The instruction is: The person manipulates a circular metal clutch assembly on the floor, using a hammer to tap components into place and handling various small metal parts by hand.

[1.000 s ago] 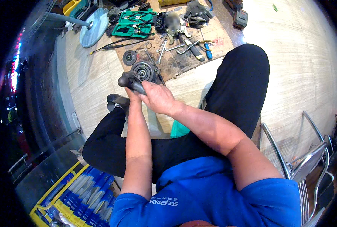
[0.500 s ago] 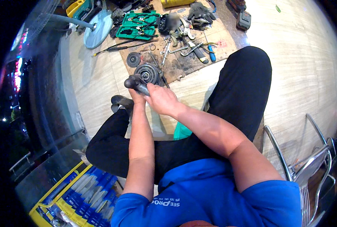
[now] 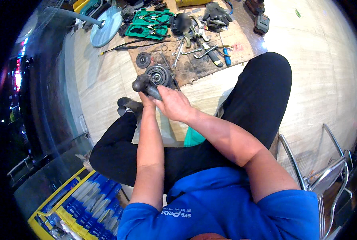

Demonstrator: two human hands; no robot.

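Note:
Both of my hands meet in front of my knees around a dark grey metal part (image 3: pixel 144 85) with a rounded knob end. My right hand (image 3: pixel 174 105) wraps over it from the right, fingers closed on its shaft. My left hand (image 3: pixel 147 100) is mostly hidden under the right hand and grips the same part from below. Just beyond it on the floor lies a round ribbed pulley-like disc (image 3: pixel 158 74).
A brown cardboard sheet (image 3: pixel 194 64) on the tiled floor holds wrenches, a blue-handled screwdriver (image 3: pixel 225 58), black gloves (image 3: pixel 216 14) and a small dark disc (image 3: pixel 143 60). A green tool case (image 3: pixel 148 25) and pale blue round base (image 3: pixel 105 32) lie beyond. A metal chair (image 3: pixel 326 172) stands right; a yellow crate (image 3: pixel 72 208) lower left.
My hands with the dark part have stayed together, drifting slightly. The view has shifted a little over the floor tools.

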